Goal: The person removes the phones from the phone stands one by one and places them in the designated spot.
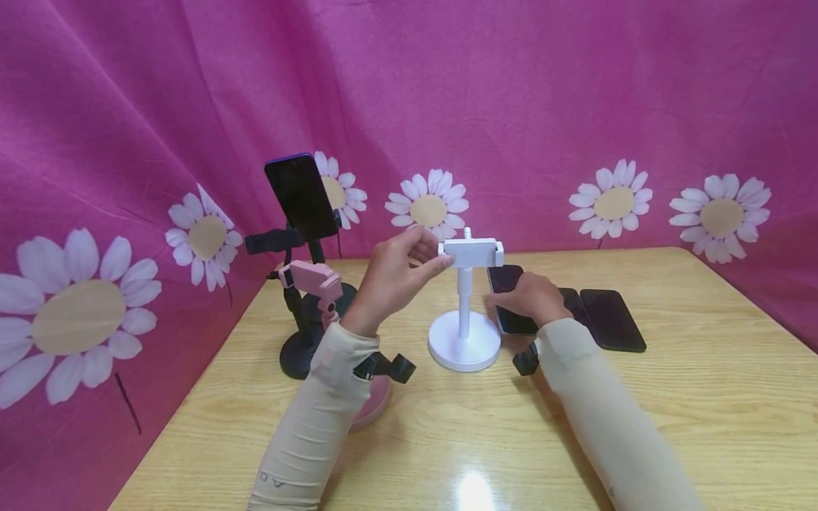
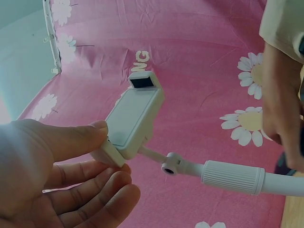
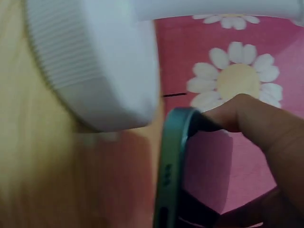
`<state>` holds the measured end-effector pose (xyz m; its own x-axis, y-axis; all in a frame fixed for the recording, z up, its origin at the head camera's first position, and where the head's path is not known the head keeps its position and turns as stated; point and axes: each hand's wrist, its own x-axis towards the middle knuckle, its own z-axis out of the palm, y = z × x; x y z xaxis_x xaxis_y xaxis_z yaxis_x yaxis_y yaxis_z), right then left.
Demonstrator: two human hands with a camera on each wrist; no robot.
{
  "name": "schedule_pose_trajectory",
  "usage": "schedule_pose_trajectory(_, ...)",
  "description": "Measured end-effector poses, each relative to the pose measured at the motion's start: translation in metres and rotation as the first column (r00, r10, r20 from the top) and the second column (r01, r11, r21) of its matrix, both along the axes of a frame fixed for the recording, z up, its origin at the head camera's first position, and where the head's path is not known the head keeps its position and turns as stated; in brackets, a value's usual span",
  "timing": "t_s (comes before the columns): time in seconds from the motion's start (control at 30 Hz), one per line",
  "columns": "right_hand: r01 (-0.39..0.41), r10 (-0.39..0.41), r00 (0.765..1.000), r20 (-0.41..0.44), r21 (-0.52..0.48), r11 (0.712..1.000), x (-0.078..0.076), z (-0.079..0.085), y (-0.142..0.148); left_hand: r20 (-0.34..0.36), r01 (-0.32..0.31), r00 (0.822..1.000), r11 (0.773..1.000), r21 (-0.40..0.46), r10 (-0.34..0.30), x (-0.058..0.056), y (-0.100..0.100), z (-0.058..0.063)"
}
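A white phone stand (image 1: pixel 464 301) with a round base stands upright near the middle of the table. My left hand (image 1: pixel 393 277) pinches the left end of its clamp (image 2: pixel 129 121), with the thumb in front and fingertips behind. Nothing sits in that clamp. To the right of the stand, my right hand (image 1: pixel 535 297) grips a smartphone (image 1: pixel 511 323) with a dark screen. In the right wrist view the phone's greenish edge (image 3: pixel 172 166) is seen close to the stand's base (image 3: pixel 118 71); the fingers partly hide the phone.
Two more dark phones lie right of my right hand, one phone (image 1: pixel 612 319) plainly seen, the other partly covered. At left stand a pink phone stand (image 1: pixel 313 278) and black stands, one holding an upright phone (image 1: pixel 300 195). A pink flowered curtain (image 1: pixel 511 106) hangs behind the wooden table (image 1: pixel 703 411).
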<state>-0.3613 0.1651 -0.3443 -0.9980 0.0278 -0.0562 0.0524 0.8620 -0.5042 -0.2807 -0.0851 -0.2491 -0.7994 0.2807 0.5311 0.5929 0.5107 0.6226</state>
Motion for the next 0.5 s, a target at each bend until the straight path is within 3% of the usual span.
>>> schedule_pose_trajectory(0.13,0.0,-0.003,0.997,0.078,0.039,0.999,-0.003,-0.009,-0.001,0.003,-0.003,1.0,1.0,-0.004,0.003,0.0,0.0,0.0)
schedule_pose_trajectory(0.5,0.071,-0.083,0.99,0.117,0.108,0.992,-0.005,-0.024,0.0,0.028,-0.006,1.0,1.0,-0.013,0.006,0.001,0.001,0.001)
